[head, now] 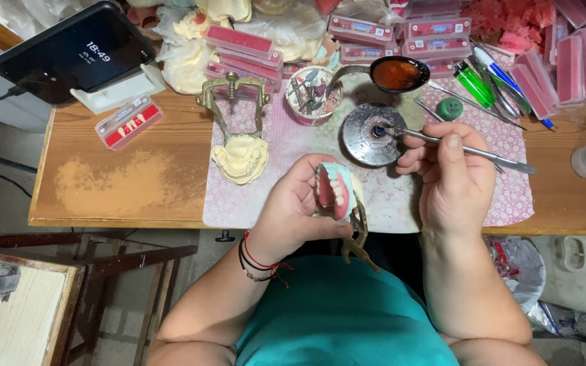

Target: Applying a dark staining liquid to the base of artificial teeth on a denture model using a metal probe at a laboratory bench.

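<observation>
Our left hand (pixel 296 207) is wrapped around a pink denture model (pixel 335 192) on a metal frame, held just past the table's near edge (pixel 116 222). Our right hand (pixel 452 177) pinches a thin metal tool (pixel 466 148), its tip in a round metal burner (pixel 372 134). Bare wood (pixel 123 179) lies open to the left; boxes (pixel 435 37) crowd the far edge, some cut off.
</observation>
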